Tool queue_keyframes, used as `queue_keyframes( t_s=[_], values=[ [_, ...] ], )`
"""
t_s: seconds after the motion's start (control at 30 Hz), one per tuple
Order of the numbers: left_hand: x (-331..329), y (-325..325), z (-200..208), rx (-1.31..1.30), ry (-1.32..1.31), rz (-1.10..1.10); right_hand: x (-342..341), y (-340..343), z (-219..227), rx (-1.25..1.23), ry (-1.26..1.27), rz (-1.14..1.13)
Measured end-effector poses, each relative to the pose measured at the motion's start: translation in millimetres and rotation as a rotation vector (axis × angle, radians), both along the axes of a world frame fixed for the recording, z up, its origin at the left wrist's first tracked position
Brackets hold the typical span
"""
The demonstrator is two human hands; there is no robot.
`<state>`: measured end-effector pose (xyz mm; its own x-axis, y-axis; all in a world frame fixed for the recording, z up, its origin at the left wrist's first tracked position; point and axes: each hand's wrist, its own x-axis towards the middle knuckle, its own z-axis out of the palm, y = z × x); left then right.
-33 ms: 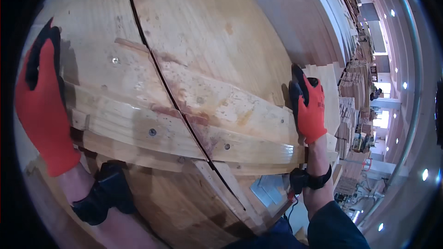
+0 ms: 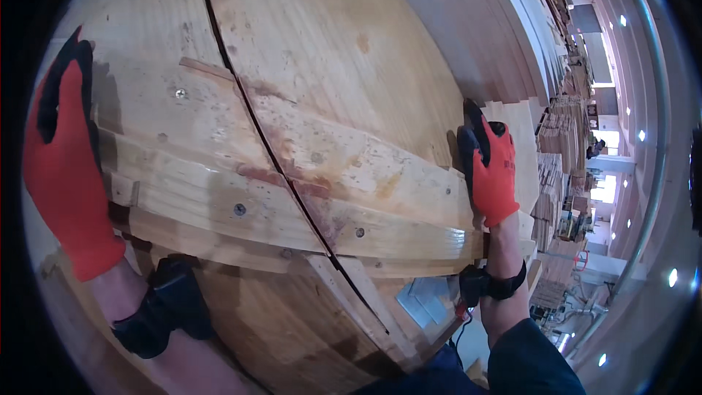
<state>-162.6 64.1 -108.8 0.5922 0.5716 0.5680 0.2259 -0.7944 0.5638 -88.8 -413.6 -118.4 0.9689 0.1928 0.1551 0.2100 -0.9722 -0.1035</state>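
The wooden surface [image 2: 314,29] is cut off (along the top edge).

Wooden surface [image 2: 314,36] crossed by a dark line [image 2: 252,113], gloved left hand [image 2: 66,146] at the surface's left, gloved right hand [image 2: 491,168] at its right

A woodworking workshop is indicated by timber stacks [image 2: 559,135] piled at three o'clock. Ceiling lights [image 2: 673,278] are seen from two to four o'clock.
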Motion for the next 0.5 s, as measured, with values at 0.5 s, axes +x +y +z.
queue_keyframes(
  t_s=[0.5],
  values=[
    [-3,5,-4,-0.033,0.063,0.049,-9,0,2,0.133,-0.054,-0.035]
  ],
)
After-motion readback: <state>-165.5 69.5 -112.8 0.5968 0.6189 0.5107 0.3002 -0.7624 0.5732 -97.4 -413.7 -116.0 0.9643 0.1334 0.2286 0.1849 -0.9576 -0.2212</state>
